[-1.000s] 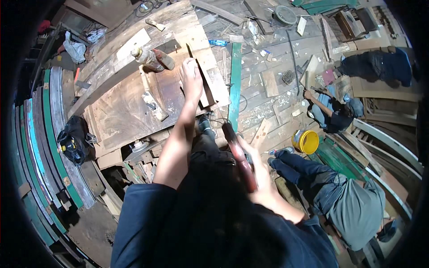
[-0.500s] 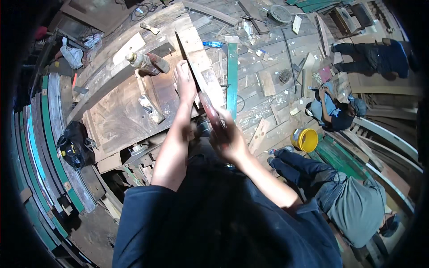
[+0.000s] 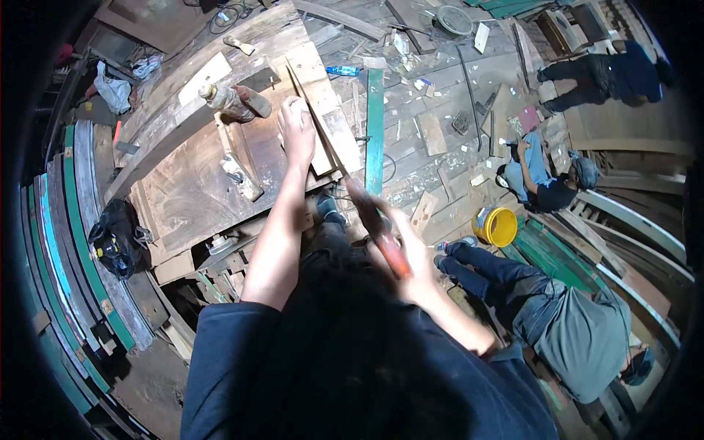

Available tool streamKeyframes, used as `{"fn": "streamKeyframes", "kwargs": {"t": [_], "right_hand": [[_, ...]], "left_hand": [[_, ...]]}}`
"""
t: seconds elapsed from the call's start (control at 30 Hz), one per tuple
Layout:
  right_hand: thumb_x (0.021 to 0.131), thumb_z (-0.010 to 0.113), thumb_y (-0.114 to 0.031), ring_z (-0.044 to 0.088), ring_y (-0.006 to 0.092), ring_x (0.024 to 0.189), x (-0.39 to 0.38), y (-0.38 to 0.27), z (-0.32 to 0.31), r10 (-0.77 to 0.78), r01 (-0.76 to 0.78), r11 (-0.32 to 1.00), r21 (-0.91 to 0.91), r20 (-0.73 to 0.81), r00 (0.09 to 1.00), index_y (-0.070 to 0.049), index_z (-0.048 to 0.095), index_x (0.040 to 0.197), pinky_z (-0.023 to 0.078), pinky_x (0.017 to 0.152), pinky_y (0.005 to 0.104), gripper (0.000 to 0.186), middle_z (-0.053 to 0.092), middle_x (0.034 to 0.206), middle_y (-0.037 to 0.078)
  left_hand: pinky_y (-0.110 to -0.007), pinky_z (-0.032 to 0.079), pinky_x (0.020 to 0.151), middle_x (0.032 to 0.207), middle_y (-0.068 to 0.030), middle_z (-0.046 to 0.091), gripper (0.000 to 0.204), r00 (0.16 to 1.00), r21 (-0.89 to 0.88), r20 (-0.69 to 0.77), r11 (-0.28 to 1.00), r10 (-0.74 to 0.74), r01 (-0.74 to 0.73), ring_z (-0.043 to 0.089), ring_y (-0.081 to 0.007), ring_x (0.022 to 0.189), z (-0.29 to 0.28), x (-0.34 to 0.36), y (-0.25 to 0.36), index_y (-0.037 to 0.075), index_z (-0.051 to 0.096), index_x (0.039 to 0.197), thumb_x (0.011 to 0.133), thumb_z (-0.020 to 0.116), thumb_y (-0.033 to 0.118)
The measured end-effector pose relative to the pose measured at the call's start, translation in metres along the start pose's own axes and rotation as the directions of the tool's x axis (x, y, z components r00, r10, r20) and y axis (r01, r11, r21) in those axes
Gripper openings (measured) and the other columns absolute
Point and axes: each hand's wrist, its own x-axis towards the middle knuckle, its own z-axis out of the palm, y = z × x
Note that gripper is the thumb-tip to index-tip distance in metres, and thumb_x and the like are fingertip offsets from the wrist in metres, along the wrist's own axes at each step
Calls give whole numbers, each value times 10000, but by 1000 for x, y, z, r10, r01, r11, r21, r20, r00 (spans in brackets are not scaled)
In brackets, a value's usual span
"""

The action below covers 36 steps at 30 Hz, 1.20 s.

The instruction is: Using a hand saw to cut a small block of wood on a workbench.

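Right hand [image 3: 409, 257] had drawn back toward the body. Half a second earlier it had pushed the saw [image 3: 359, 198] handle up to the near edge of the workbench [image 3: 187, 187]; now the handle sat short of that edge. Fingers closed round the handle, some blur there. Blade, seen almost edge-on, reached out over the right end of the bench, along the pale board [image 3: 334, 132].

Left hand [image 3: 297, 130] had stayed put: on the board at the bench's right end, left of the blade, fingers bent. Could not tell whether it gripped the board or only pressed on it.

Judged the shift to be the return half of a stroke, with the board kept steady. Depth of any cut not readable.

Bottle [image 3: 226, 103] stood toward the bench's middle, well apart from the blade. Yellow bucket [image 3: 501, 226] sat well right of the bench.
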Motion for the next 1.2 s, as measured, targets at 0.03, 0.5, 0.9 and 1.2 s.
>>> {"fn": "streamKeyframes", "kwargs": {"t": [0.03,0.5,0.9,1.2], "right_hand": [[810,537,64,560,244,1138,23,14,16,-141,142,990,2,-82,987,-72,351,1402,434,940,344,635,543,1231,223],[794,521,39,515,267,1217,-42,-9,-20,-119,119,993,-19,-38,992,17,354,1395,404,970,308,625,487,1337,213],[737,552,67,638,274,966,20,37,23,-201,203,978,45,-47,978,-62,314,1420,475,834,316,734,553,1246,205],[771,544,7,569,229,1053,19,45,27,-148,151,985,85,-39,988,-42,348,1404,428,908,313,664,542,1209,181]], "left_hand": [[-470,339,973,1204,-135,510,306,1000,4,-6,1000,-6,6,462,-339,1179,-2,0,-4,128,466,1224,961,473,283],[-447,334,993,1209,-137,490,307,998,15,29,998,-60,60,442,-333,1179,-4,0,-3,103,435,1236,946,473,197],[-441,327,998,1197,-150,504,290,999,-51,-40,998,32,-34,446,-340,1183,-2,1,-14,104,463,1210,952,487,234],[-418,332,999,1193,-170,508,302,998,-49,-20,997,55,-56,447,-345,1173,0,1,-7,75,460,1211,945,480,216]]}}
